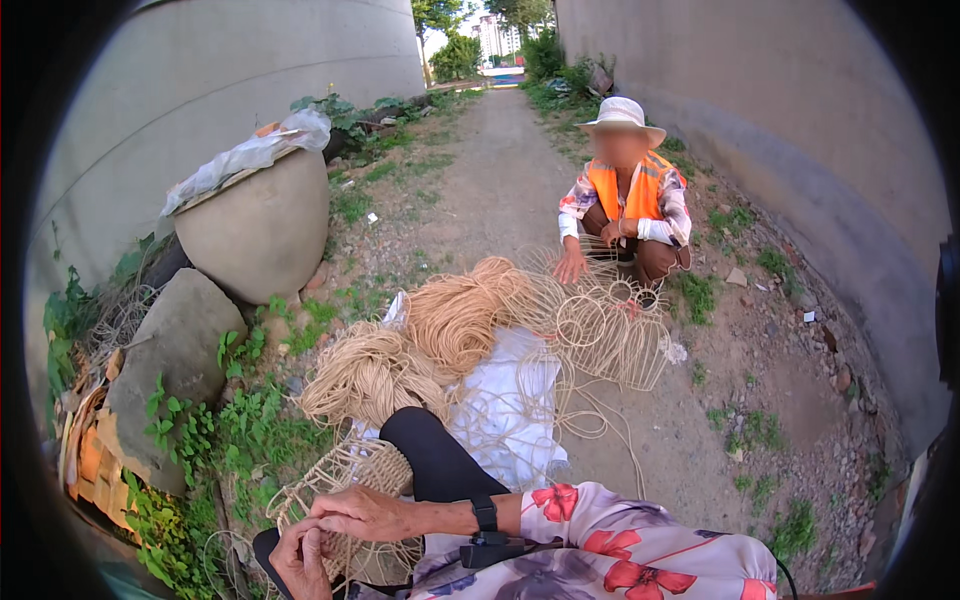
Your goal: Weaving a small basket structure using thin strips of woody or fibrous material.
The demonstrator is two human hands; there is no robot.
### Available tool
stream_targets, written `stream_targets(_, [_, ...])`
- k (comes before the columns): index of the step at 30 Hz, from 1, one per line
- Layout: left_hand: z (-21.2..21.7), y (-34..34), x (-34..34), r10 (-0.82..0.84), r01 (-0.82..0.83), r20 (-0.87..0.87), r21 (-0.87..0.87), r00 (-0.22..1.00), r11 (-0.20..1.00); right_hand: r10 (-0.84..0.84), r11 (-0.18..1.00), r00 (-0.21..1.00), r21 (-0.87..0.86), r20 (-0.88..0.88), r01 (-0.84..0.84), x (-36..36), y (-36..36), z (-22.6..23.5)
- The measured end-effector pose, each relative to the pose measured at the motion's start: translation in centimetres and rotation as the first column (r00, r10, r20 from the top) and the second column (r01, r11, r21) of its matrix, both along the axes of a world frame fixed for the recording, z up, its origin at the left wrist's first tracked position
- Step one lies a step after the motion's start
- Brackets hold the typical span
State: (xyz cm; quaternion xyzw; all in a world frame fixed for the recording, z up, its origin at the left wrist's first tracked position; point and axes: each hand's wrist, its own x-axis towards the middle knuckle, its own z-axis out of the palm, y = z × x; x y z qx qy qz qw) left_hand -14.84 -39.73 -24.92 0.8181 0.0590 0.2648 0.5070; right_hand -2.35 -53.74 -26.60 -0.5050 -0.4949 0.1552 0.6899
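A partly woven basket point(385, 468) of pale cord rests by my knees at the lower left, its loose open lattice toward the left. My right hand point(368, 513) reaches across it with fingers closed at the basket's edge. Just below, my left hand point(302, 562) is closed on the same edge, its thumb up against the right fingers. Any single strand between the fingertips is hidden. Beyond my knee lie a beige cord bundle point(370, 378) and a more orange-tan bundle point(455, 318), partly over a white sheet point(515, 400).
A person in an orange vest point(648, 190) squats ahead, one hand touching loose cord frames point(610, 335). To the left stand a large covered clay-coloured pot point(265, 220) and a grey slab point(185, 360) among weeds. Walls flank the dirt path point(490, 160).
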Motion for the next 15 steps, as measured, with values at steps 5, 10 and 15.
stream_targets(5, [-0.2,0.5,-0.7,0.013,-0.014,-0.014,-0.089,1.000,0.996,0.018,1.000,0.993,-0.027,0.113,-0.015,0.3,0.2,-0.9])
stream_targets(10, [-0.5,0.7,-1.0,0.044,-0.045,-0.014,-0.075,0.999,0.996,0.020,1.000,0.997,-0.014,0.074,-0.019,0.3,0.6,-1.5])
stream_targets(15, [-0.7,0.7,-1.2,0.075,-0.075,-0.009,-0.090,0.997,0.993,-0.041,0.999,0.982,-0.004,0.184,0.043,0.4,0.6,-1.9])
